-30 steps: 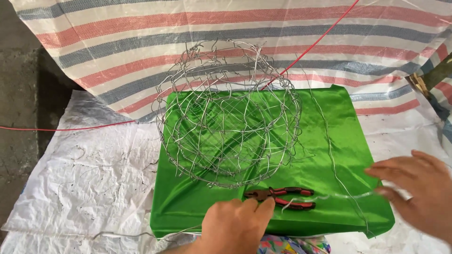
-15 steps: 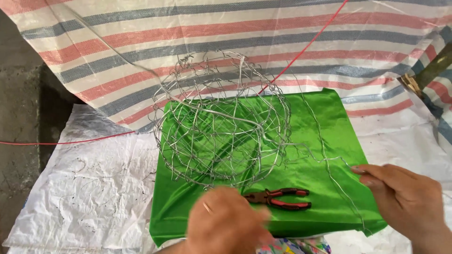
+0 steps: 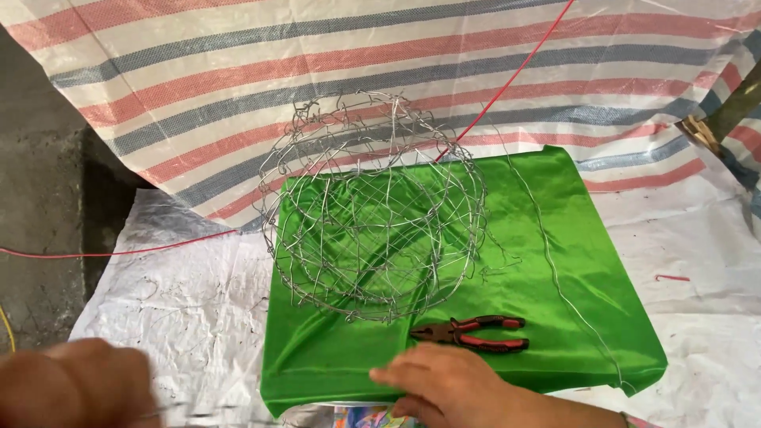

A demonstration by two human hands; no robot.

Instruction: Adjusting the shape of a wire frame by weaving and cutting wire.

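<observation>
Wire basket (image 3: 372, 210): a round, open frame of thin silver wire stood on the far-left part of the green cloth, its back edge reaching over the striped sheet behind.
Pliers (image 3: 469, 332): red-and-black handled, they lay flat on the cloth just in front of the basket, handles pointing right.
Right hand (image 3: 448, 382): I had it resting palm down on the near edge of the cloth, fingers loosely spread toward the left, close below the pliers but not touching them, holding nothing.
Left hand (image 3: 75, 384): it was low in the left corner, over the white sheet, badly blurred; a thin strand of wire seemed to run from it, but I cannot tell whether my fingers were pinching it.
Green cloth (image 3: 555, 238): shiny, spread over a flat raised surface, with a long loose wire (image 3: 555, 269) trailing across its right half.
Striped sheet (image 3: 238, 71): red, blue and white, hung behind.
White sheet (image 3: 182, 309): crinkled, lay beneath on the left.
Red cord (image 3: 515, 75): ran diagonally down behind the basket.
</observation>
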